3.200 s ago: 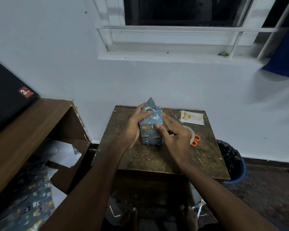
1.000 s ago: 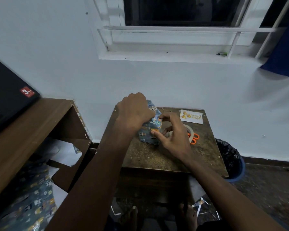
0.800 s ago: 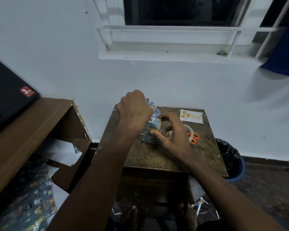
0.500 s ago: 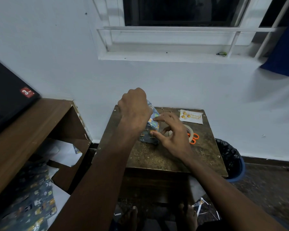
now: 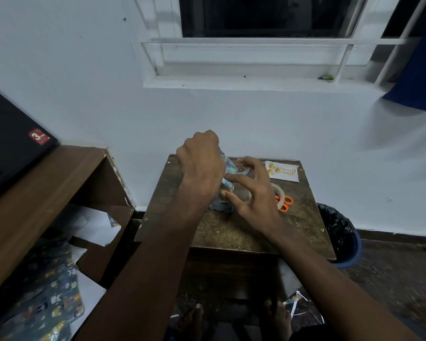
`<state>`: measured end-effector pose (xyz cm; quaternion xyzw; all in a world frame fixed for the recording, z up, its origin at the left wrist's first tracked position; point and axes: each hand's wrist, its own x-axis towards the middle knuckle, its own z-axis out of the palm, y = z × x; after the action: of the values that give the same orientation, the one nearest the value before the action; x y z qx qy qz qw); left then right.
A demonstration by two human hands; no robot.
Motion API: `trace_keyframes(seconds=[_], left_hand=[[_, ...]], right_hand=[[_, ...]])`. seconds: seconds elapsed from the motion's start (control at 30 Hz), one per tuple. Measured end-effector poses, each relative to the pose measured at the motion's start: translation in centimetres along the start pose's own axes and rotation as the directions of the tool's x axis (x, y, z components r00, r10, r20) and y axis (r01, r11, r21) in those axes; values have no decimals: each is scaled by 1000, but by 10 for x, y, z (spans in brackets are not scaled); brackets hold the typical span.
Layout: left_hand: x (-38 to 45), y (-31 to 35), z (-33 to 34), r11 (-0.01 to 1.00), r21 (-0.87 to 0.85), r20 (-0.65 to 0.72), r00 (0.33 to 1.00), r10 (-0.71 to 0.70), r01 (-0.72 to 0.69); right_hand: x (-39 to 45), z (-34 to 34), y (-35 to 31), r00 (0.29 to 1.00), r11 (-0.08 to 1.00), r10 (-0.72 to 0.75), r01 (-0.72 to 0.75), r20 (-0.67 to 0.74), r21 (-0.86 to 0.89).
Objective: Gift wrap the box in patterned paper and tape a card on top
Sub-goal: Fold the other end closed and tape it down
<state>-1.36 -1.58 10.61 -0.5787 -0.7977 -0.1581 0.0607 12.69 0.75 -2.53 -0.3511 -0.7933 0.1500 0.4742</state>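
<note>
Step in hand: we judge this to be the closing of one end of the wrap, the loose paper being folded in against the box before any tape goes on.
Box [image 5: 228, 190]: we see it standing on end near the middle of the small wooden table [image 5: 231, 232], already covered in blue patterned paper and mostly hidden behind the two hands.
Left hand [image 5: 202, 168]: it comes down over the top of the box with fingers curled, gripping the gathered paper there; the fingertips themselves are out of sight.
Right hand [image 5: 253, 193]: its fingers are spread, the index and another fingertip pressing flat on the side of the box that faces right, the thumb raised near a paper flap [image 5: 244, 171].
Doing it well: we would keep the top grip firm so the box cannot tip, then run the pressing fingers along the box edge to set a sharp crease before letting go.
Risk: a slack fold is likely to spring open, and thin paper may tear at the corner if pulled hard.
Tape roll [image 5: 277, 195]: it lies just behind the right hand, within easy reach for sealing.
Scissors [image 5: 285, 204]: their orange handles show beside the roll.
Card [image 5: 282, 171]: it lies flat at the far right corner of the table, not yet attached.
</note>
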Motion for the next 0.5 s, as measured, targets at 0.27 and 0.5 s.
trace_keyframes(seconds=[0.27,0.5], left_hand=[[23,-47,1,762,-644,18,995,101,-66],[22,-67,30,308,-916,287,956,61,255]], right_hand=[[-1,-2,-2,993,985,-113,114,12,-128],[2,-1,-2,983,964,-161,176,91,-199]])
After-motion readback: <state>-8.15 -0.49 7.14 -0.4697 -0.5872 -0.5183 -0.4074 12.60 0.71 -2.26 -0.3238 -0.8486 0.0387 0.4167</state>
